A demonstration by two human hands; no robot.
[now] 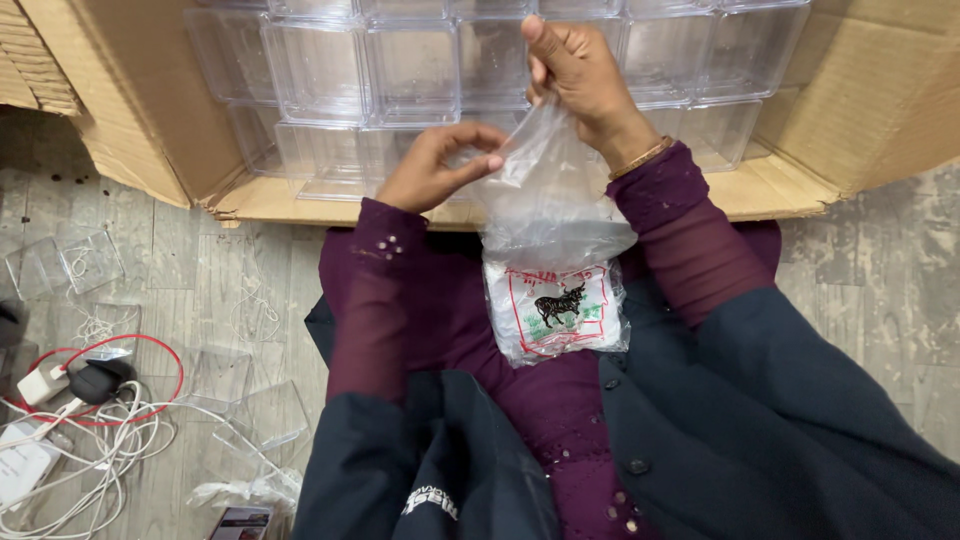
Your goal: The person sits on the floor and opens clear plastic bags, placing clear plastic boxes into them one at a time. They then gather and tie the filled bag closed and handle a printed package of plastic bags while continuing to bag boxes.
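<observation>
Bag [553,262] hangs below both hands – L [437,166], R [578,72].

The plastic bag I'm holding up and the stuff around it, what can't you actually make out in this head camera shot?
- Plastic bag: its white contents, blurred by crinkled film, head view.
- Left hand and right hand: fingertips pinching the bag top partly hidden by film.
- Clear boxes in the cardboard carton: count unclear, cut off by the top edge.
- White cables: ends cut off at the left edge.
</observation>
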